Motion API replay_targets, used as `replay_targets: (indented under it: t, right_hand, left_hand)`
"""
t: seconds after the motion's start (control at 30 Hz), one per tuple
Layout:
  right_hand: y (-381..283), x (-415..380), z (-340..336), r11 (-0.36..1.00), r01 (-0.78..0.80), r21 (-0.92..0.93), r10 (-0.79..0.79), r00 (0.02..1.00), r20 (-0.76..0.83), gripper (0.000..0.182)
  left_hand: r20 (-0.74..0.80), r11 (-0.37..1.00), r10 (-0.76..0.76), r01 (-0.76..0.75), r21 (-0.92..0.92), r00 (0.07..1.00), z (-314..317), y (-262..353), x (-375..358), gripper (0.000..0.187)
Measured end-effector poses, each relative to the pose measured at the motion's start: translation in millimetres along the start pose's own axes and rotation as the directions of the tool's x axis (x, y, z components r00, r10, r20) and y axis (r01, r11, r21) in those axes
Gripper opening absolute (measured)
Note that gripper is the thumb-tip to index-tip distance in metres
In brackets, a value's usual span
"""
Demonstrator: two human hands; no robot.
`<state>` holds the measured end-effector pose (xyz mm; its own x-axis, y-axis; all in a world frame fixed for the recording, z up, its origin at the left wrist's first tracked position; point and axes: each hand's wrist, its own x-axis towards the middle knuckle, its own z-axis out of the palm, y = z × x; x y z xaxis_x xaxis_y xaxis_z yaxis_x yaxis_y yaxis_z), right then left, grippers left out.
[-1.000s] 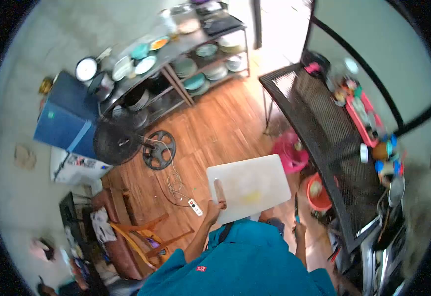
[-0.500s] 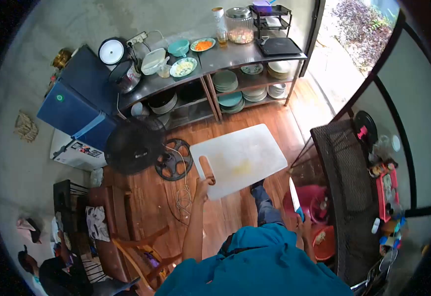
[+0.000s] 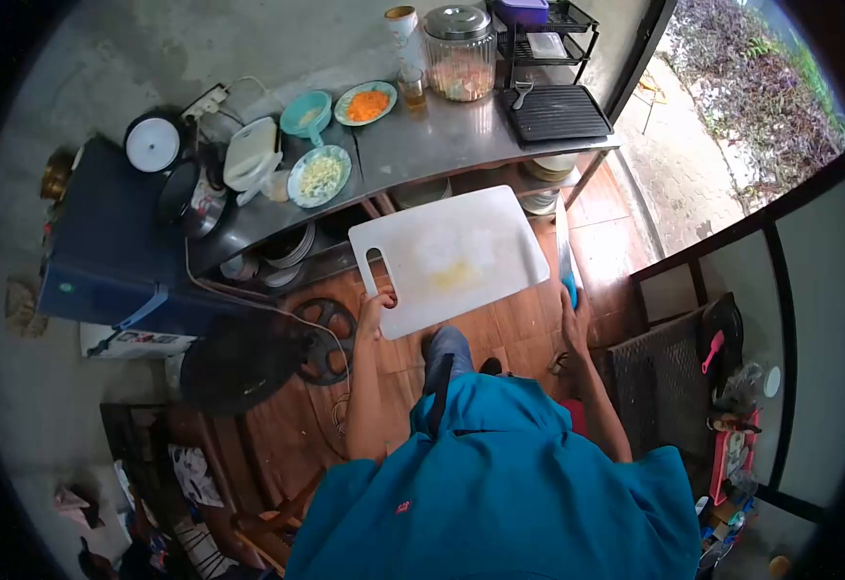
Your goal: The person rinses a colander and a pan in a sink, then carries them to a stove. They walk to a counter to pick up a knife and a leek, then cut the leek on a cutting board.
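Observation:
My left hand [image 3: 372, 314] is closed around the handle end of a large white cutting board [image 3: 461, 253], its fingers at the slot. The board is held out flat over the floor, and a yellow stain marks its middle. In my right hand [image 3: 575, 321] is a kitchen knife [image 3: 565, 246], gripped by its blue handle with the blade pointing away from me. The knife is just right of the board, apart from it. Ahead of both hands stands a steel counter [image 3: 422, 145].
On the counter are a plate of shredded orange food [image 3: 365, 103], a plate of pale chopped food [image 3: 319, 176], a turquoise bowl [image 3: 306, 114], a large jar [image 3: 460, 58] and a black griddle [image 3: 560, 114]. A black fan [image 3: 244, 362] stands left; a dark mesh-topped table [image 3: 664, 377] is at right.
I have stepped closer to the steel counter, carrying the board along. My right hand has come forward with the knife from low at the right to beside the board.

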<state>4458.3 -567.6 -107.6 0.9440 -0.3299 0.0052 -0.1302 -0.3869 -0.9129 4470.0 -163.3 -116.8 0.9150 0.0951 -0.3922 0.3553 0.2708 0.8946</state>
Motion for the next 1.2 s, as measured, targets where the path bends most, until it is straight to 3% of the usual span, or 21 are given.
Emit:
replay_targets:
  t: [0.1, 0.17, 0.23, 0.27, 0.3, 0.37, 0.53, 0.6, 0.63, 0.7, 0.73, 0.77, 0.8, 0.83, 0.9, 0.97, 1.03, 1.07, 1.1, 1.13, 1.2]
  right_hand:
    - [-27.0, 77.5, 49.8, 1.000, -0.020, -0.010, 0.020, 1.000, 0.001, 0.034]
    - [-43.0, 116.3, 80.8, 0.998, -0.037, -0.052, 0.036, 0.999, -0.013, 0.034]
    - [-61.4, 152.2, 109.3, 0.994, -0.068, -0.083, 0.072, 0.996, 0.050, 0.035]
    - [-17.4, 175.4, 138.7, 0.992, 0.095, -0.079, -0.104, 0.987, -0.122, 0.035]
    - [-22.0, 183.0, 148.2, 0.992, 0.076, -0.097, -0.088, 0.988, -0.123, 0.035]
    - [-35.9, 202.1, 165.0, 0.890, 0.214, -0.401, -0.241, 0.970, -0.016, 0.037]
    - [-54.0, 228.7, 211.6, 0.824, 0.102, -0.557, -0.076, 0.995, 0.069, 0.033]
    - [-53.3, 238.1, 223.4, 0.813, 0.060, -0.579, -0.032, 0.998, 0.060, 0.032]
    - [-52.7, 243.7, 231.5, 0.809, 0.034, -0.587, -0.010, 0.999, 0.044, 0.032]
    - [-50.6, 257.0, 243.5, 0.809, -0.012, -0.587, 0.023, 1.000, 0.012, 0.033]
    - [-49.4, 263.2, 249.7, 0.856, 0.028, -0.516, -0.038, 0.999, -0.009, 0.033]
    - [-53.8, 264.8, 251.4, 0.892, 0.062, -0.449, -0.090, 0.995, -0.043, 0.033]
    - [-57.1, 263.9, 250.2, 0.860, 0.075, -0.505, -0.083, 0.997, 0.006, 0.033]
    - [-68.6, 270.1, 252.1, 0.826, 0.099, -0.555, -0.086, 0.995, 0.050, 0.033]
    - [-69.0, 274.0, 257.1, 0.812, 0.088, -0.577, -0.076, 0.996, 0.045, 0.034]
    - [-72.6, 275.9, 259.9, 0.820, 0.142, -0.554, -0.174, 0.985, -0.006, 0.037]
    - [-64.3, 278.4, 252.9, 0.844, 0.133, -0.519, -0.239, 0.961, -0.142, 0.038]
    - [-46.6, 276.7, 248.2, 0.952, -0.059, -0.299, -0.073, 0.908, -0.412, 0.036]
    - [-27.8, 271.9, 244.9, 0.979, -0.201, -0.017, 0.149, 0.778, -0.611, 0.034]
    - [-1.3, 268.8, 241.6, 0.978, -0.210, 0.002, 0.165, 0.763, -0.625, 0.034]
    - [56.5, 259.8, 236.6, 0.754, -0.432, 0.494, 0.646, 0.620, -0.445, 0.035]
  left_hand:
    - [0.064, 0.996, -0.005, 0.011, -0.083, 0.998, -4.4, 11.9, 74.9, 0.032]
    - [0.029, 0.998, 0.059, -0.059, -0.007, 0.998, -0.8, 19.7, 122.2, 0.033]
    - [0.051, 1.000, 0.011, -0.013, 0.025, 0.999, -11.4, 12.1, 168.4, 0.035]
    - [0.064, 0.998, -0.003, -0.001, 0.064, 0.998, -14.2, 20.1, 205.0, 0.038]
    - [0.073, 0.998, -0.027, 0.023, 0.059, 0.997, -16.4, 25.5, 220.2, 0.038]
    - [0.113, 0.990, -0.103, 0.113, -0.083, 0.988, -17.2, 35.7, 254.8, 0.041]
    - [0.126, 0.985, -0.166, 0.169, -0.016, 0.978, -27.9, 46.1, 329.6, 0.043]
    - [-0.039, 0.996, -0.020, 0.016, -0.091, 0.999, -14.5, 59.7, 333.3, 0.030]
    - [-0.042, 0.996, -0.042, 0.039, -0.084, 0.998, -10.2, 67.5, 329.8, 0.030]
    - [-0.312, 0.989, 0.077, -0.033, 0.142, 0.947, 2.4, 79.1, 328.1, 0.039]
    - [-0.353, 0.979, 0.190, -0.148, 0.141, 0.916, 1.8, 64.6, 332.4, 0.055]
    - [-0.334, 0.980, 0.168, -0.121, 0.157, 0.928, 2.9, 58.7, 328.7, 0.055]
    - [-0.339, 0.863, 0.337, -0.145, 0.484, 0.879, 5.0, 50.9, 320.6, 0.059]
    - [-0.266, 0.643, 0.511, -0.158, 0.750, 0.817, 13.5, 47.1, 320.3, 0.064]
    - [-0.161, 0.598, 0.546, -0.249, 0.762, 0.822, 46.8, 80.2, 298.5, 0.071]
    - [0.222, 0.378, 0.501, -0.442, 0.813, 0.837, 73.5, 96.7, 292.0, 0.076]
    - [0.412, 0.278, 0.289, -0.487, 0.828, 0.864, 104.8, 99.7, 292.8, 0.087]
    - [0.430, 0.263, 0.284, -0.501, 0.825, 0.857, 116.6, 97.9, 299.2, 0.087]
    - [0.551, 0.198, 0.204, -0.585, 0.786, 0.809, 125.2, 96.0, 304.9, 0.088]
    - [0.660, 0.138, 0.116, -0.670, 0.730, 0.743, 132.3, 93.0, 315.4, 0.089]
    - [0.687, 0.070, 0.086, -0.692, 0.719, 0.722, 130.9, 75.2, 337.6, 0.090]
